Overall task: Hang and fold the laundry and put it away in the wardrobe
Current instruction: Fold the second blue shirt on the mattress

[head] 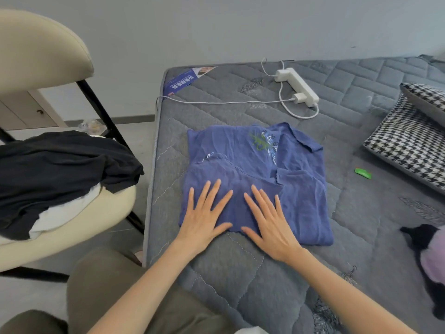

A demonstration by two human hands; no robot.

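- The blue shirt (289, 169) lies partly folded on the bed (240, 280), near its left edge.
- The left hand (204, 220) and right hand (272, 225) press flat on the shirt's near end (each grip wide open, fingers spread, clasping nothing).

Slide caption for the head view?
Left hand and right hand press a folded blue shirt flat on the grey mattress.

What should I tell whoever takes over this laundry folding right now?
Left hand and right hand: both open, fingers flat, pressing the near edge of the blue shirt.
The shirt lies partly folded on the mattress.
A black garment over a white garment waits on the chair.
Done: the shirt's fold seems nearly finished.
Left: finish it, handle the chair pile, put everything away; no wardrobe is in view.
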